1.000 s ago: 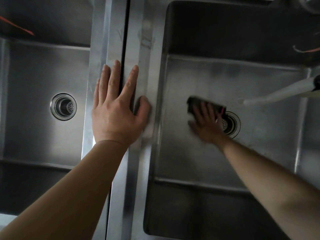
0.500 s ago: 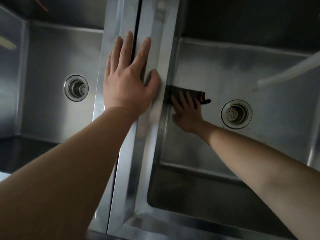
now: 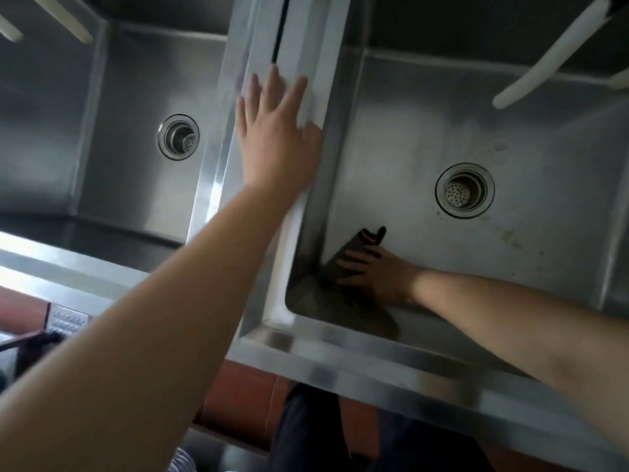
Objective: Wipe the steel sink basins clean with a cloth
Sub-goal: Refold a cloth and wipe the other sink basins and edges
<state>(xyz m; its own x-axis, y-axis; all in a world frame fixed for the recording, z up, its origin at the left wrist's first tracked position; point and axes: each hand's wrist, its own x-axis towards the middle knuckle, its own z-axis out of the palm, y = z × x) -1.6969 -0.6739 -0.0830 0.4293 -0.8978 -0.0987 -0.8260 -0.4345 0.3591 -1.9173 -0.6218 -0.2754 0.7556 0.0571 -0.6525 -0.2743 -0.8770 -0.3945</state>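
Two steel sink basins lie side by side, the left basin [image 3: 129, 97] and the right basin [image 3: 544, 185], parted by a steel divider [image 3: 306, 46]. My left hand [image 3: 275, 137] rests flat on the divider, fingers straight. Down in the right basin, my right hand [image 3: 377, 274] presses a dark cloth [image 3: 354, 247] with a pink mark against the floor at the near-left corner, fingers spread flat on it. The right drain [image 3: 464, 190] sits beyond the cloth, uncovered.
The left basin has its own drain [image 3: 178, 136]. A white hose [image 3: 544, 59] hangs over the right basin's far side, and pale hoses [image 3: 61, 15] reach over the left basin. The steel front rim [image 3: 374, 362] runs below; red-brown floor tiles [image 3: 238, 396] and dark trousers show under it.
My right hand has dragged the cloth from beside the drain, along the left wall, back to the near-left corner. My left hand stays on the divider. The view has tilted toward the front rim.
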